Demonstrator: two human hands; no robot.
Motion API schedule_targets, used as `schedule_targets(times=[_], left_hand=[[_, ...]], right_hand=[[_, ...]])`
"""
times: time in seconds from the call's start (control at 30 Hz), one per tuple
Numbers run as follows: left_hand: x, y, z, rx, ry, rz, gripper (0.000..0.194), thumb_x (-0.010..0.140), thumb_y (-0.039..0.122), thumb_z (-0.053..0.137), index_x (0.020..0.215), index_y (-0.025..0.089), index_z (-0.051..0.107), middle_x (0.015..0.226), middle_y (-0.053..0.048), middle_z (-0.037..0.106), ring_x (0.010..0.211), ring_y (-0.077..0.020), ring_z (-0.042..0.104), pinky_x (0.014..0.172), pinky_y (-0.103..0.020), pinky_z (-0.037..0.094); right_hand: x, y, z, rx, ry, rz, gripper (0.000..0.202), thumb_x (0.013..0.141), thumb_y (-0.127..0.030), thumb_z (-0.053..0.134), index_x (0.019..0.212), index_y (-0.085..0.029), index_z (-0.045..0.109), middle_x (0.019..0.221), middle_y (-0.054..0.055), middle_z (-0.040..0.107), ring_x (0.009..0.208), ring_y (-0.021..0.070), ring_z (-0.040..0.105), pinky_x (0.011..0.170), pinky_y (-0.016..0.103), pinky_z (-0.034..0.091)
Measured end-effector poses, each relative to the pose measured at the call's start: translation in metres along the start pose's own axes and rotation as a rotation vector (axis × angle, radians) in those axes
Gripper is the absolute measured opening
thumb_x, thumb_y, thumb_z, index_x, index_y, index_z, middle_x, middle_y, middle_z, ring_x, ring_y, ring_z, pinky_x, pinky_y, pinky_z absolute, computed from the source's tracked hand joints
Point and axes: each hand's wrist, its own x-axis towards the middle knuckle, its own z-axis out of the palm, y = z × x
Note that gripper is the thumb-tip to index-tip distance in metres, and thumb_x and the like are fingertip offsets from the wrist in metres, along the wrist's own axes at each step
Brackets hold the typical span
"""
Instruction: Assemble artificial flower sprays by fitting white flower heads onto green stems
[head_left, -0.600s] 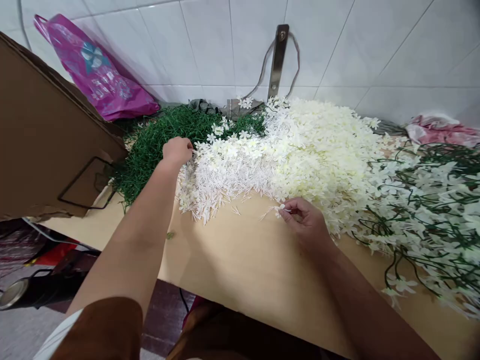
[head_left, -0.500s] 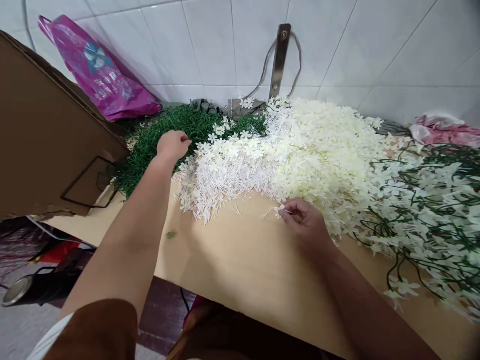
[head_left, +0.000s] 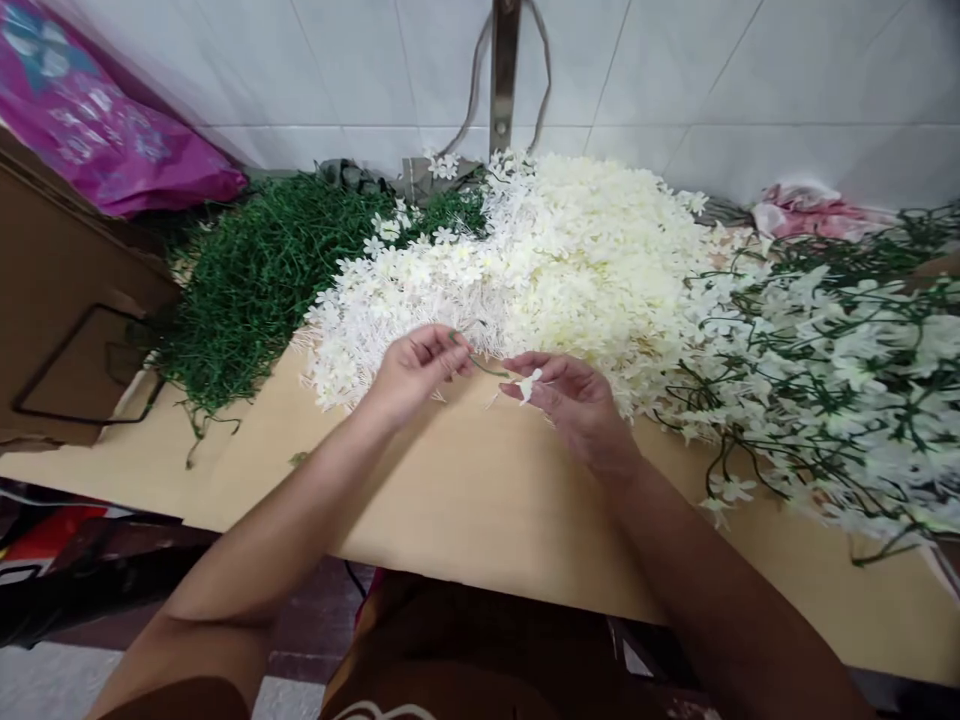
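My left hand [head_left: 424, 368] pinches a thin green stem [head_left: 487, 369] over the middle of the table. Opposite it, my right hand [head_left: 574, 400] holds a small white flower [head_left: 529, 385] between thumb and fingers, with the stem's free end close to the flower. Whether the two touch is too small to tell. Behind my hands lies a heap of white and cream flowers [head_left: 600, 240], with thin white stalks [head_left: 465, 300] at its near left side. A pile of green stems [head_left: 255, 260] is to the left.
White flowers on green stems [head_left: 847, 400] are spread at the right. A cardboard box [head_left: 60, 290] and a purple bag [head_left: 112, 130] stand at the left. A metal strip [head_left: 504, 80] is against the tiled wall, and a pink and white cloth [head_left: 810, 210] lies at the back right.
My left hand has come from the green pile to the middle with a green stem. My right hand has moved slightly left and up with the flower. The camera view has shifted.
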Motion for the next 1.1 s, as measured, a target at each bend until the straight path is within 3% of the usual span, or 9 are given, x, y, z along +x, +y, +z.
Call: schedule_targets(times=[0.07, 0.17, 0.3, 0.53, 0.67, 0.83, 0.97, 1.1], left_hand=[[-0.014, -0.01, 0.02, -0.037, -0.078, -0.044, 0.042, 0.062, 0.051, 0.084, 0.073, 0.017, 0.062, 0.06, 0.0, 0.065, 0.056, -0.0116, 0.06, 0.054, -0.024, 0.044], [-0.023, -0.016, 0.03, -0.064, -0.076, -0.063, 0.042, 0.062, 0.051, 0.084, 0.07, 0.017, 0.062, 0.061, 0.002, 0.062, 0.055, -0.009, 0.056, 0.056, -0.023, 0.045], [-0.026, -0.02, 0.023, -0.085, -0.046, -0.117, 0.038, 0.059, 0.044, 0.087, 0.072, 0.016, 0.065, 0.064, 0.003, 0.062, 0.057, -0.007, 0.053, 0.057, -0.021, 0.042], [-0.026, -0.019, 0.009, -0.329, -0.22, -0.409, 0.036, 0.059, 0.038, 0.087, 0.075, 0.014, 0.066, 0.071, -0.002, 0.066, 0.057, -0.0071, 0.051, 0.055, -0.021, 0.039], [-0.02, -0.018, 0.009, -0.272, -0.276, -0.41, 0.037, 0.063, 0.042, 0.085, 0.072, 0.012, 0.066, 0.067, -0.001, 0.062, 0.055, -0.0053, 0.043, 0.052, -0.021, 0.032], [-0.017, -0.025, 0.008, -0.158, -0.397, -0.371, 0.044, 0.072, 0.056, 0.076, 0.074, 0.013, 0.065, 0.054, 0.004, 0.046, 0.051, -0.0061, 0.036, 0.049, -0.022, 0.023], [-0.015, -0.032, 0.005, -0.109, -0.35, -0.318, 0.047, 0.074, 0.06, 0.073, 0.074, 0.013, 0.067, 0.06, 0.002, 0.052, 0.053, -0.0063, 0.037, 0.052, -0.022, 0.026], [-0.015, -0.033, 0.005, -0.162, -0.265, -0.3, 0.045, 0.073, 0.058, 0.073, 0.074, 0.014, 0.066, 0.062, 0.001, 0.053, 0.051, -0.006, 0.033, 0.05, -0.024, 0.021]], right_hand=[[-0.001, 0.003, 0.004, -0.055, -0.019, 0.009, 0.02, 0.069, -0.031, 0.084, 0.072, -0.022, 0.066, 0.103, 0.002, 0.068, 0.103, 0.0178, 0.065, 0.091, 0.037, 0.055], [0.0, 0.01, 0.006, -0.183, -0.081, 0.039, 0.028, 0.066, -0.038, 0.085, 0.069, -0.019, 0.063, 0.097, 0.004, 0.069, 0.086, 0.0145, 0.067, 0.08, 0.033, 0.057], [0.005, 0.012, 0.002, -0.239, -0.155, 0.091, 0.036, 0.067, -0.044, 0.081, 0.07, -0.019, 0.057, 0.07, -0.001, 0.065, 0.057, 0.0088, 0.059, 0.058, 0.026, 0.053], [0.003, 0.003, -0.006, -0.443, -0.251, 0.083, 0.021, 0.075, -0.031, 0.07, 0.074, -0.02, 0.052, 0.068, -0.001, 0.058, 0.059, 0.0097, 0.053, 0.056, 0.025, 0.044], [0.003, 0.006, -0.01, -0.58, -0.29, 0.07, 0.014, 0.078, -0.026, 0.064, 0.075, -0.02, 0.051, 0.071, -0.001, 0.056, 0.062, 0.0104, 0.05, 0.059, 0.026, 0.041], [0.003, 0.009, -0.014, -0.668, -0.373, 0.085, 0.01, 0.08, -0.025, 0.058, 0.075, -0.02, 0.051, 0.072, 0.0, 0.056, 0.063, 0.0113, 0.049, 0.06, 0.027, 0.041], [0.002, 0.007, -0.014, -0.658, -0.421, 0.118, 0.009, 0.081, -0.023, 0.057, 0.075, -0.02, 0.051, 0.073, 0.001, 0.057, 0.063, 0.0118, 0.052, 0.061, 0.027, 0.042], [0.002, 0.004, -0.013, -0.691, -0.45, 0.143, 0.008, 0.08, -0.018, 0.057, 0.075, -0.019, 0.052, 0.069, -0.001, 0.057, 0.061, 0.0102, 0.052, 0.058, 0.024, 0.04]])
